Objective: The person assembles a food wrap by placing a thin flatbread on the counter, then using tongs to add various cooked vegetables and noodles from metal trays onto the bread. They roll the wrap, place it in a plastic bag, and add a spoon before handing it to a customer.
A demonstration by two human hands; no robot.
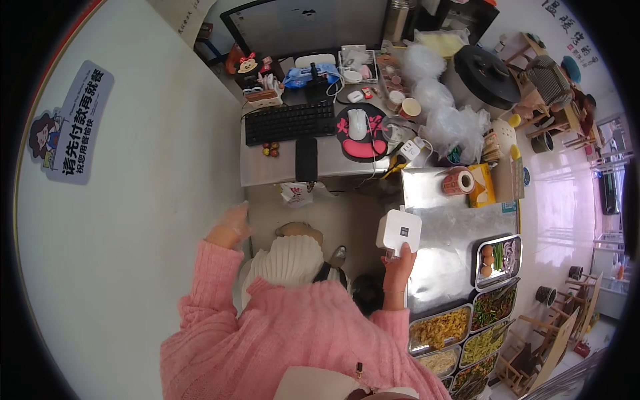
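Note:
In my right hand [399, 267] is a small white square device [392, 231] with rounded corners and a dark printed square on its face. The thumb presses on its near edge, and a short white stub sticks out of its far edge. I hold it over the left edge of the metal counter [430, 253]. My left hand [230, 227] hangs beside the pale wall panel, away from the desk; it is smeared by motion and its fingers cannot be made out.
Ahead, a desk carries a monitor [303, 30], black keyboard [290, 123], white mouse [357, 125] and black phone [307, 160]. Along the counter stand a paper roll [458, 181], a yellow box [481, 185] and several metal food trays [471, 310]. A large dark-lidded pot [487, 77] stands beyond plastic bags [457, 130].

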